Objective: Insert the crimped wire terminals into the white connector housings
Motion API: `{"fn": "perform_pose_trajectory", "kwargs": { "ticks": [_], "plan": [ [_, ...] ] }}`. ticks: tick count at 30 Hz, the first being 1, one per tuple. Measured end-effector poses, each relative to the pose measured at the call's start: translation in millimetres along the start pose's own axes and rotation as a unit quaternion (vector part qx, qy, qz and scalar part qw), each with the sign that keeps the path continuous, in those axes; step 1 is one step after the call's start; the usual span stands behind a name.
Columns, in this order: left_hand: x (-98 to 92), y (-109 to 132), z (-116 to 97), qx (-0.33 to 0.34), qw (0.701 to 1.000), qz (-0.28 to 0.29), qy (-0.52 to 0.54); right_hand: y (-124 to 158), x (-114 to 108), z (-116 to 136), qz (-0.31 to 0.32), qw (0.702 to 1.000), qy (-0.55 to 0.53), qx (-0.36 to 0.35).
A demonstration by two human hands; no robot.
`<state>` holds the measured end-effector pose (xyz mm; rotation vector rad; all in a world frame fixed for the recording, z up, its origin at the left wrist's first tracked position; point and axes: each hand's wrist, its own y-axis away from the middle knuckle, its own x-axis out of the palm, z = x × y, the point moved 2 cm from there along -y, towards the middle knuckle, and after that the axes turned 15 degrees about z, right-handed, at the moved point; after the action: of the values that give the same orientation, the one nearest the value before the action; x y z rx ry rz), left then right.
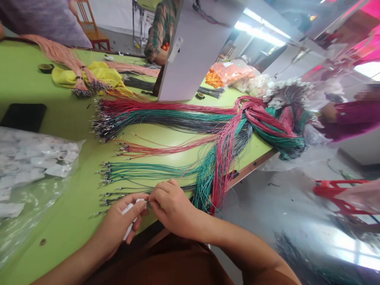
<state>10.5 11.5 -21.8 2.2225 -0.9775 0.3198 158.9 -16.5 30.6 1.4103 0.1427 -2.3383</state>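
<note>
My left hand point(120, 223) is closed around a small white plastic connector point(130, 215) near the front edge of the green table point(59, 221). My right hand point(172, 206) pinches a thin wire end against that connector, fingertips pressed together. Just beyond my hands lie loose green wires point(142, 172) and red wires point(166, 148) with metal terminals on their left ends. A thick bundle of red, green and dark wires point(178, 114) stretches across the table and hangs over its right edge.
A clear bag of white connectors point(32, 166) lies at left, a black phone point(23, 116) behind it. Pink wire bundles point(74, 67) and a yellow cloth point(101, 73) sit further back beside a white board point(192, 51). Other people sit at the far and right sides.
</note>
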Motion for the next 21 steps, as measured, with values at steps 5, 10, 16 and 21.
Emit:
{"fn": "perform_pose_trajectory", "kwargs": {
  "ticks": [5,10,16,21],
  "plan": [
    [-0.7,-0.3,2.4,-0.007,1.0,0.008,-0.009,-0.8,1.7,-3.6,-0.025,0.995,-0.101,-0.007],
    [-1.0,4.7,5.0,0.044,0.999,0.015,0.019,39.7,-24.2,-40.6,0.2,0.866,-0.458,-0.005],
    [-4.3,8.5,10.8,0.045,0.995,0.085,-0.026,46.4,-23.7,-49.6,0.196,0.943,-0.266,0.033],
    [-3.7,11.6,10.6,0.035,0.991,0.125,-0.031,7.4,0.5,-44.9,0.016,0.987,0.154,0.053]
  ]
}}
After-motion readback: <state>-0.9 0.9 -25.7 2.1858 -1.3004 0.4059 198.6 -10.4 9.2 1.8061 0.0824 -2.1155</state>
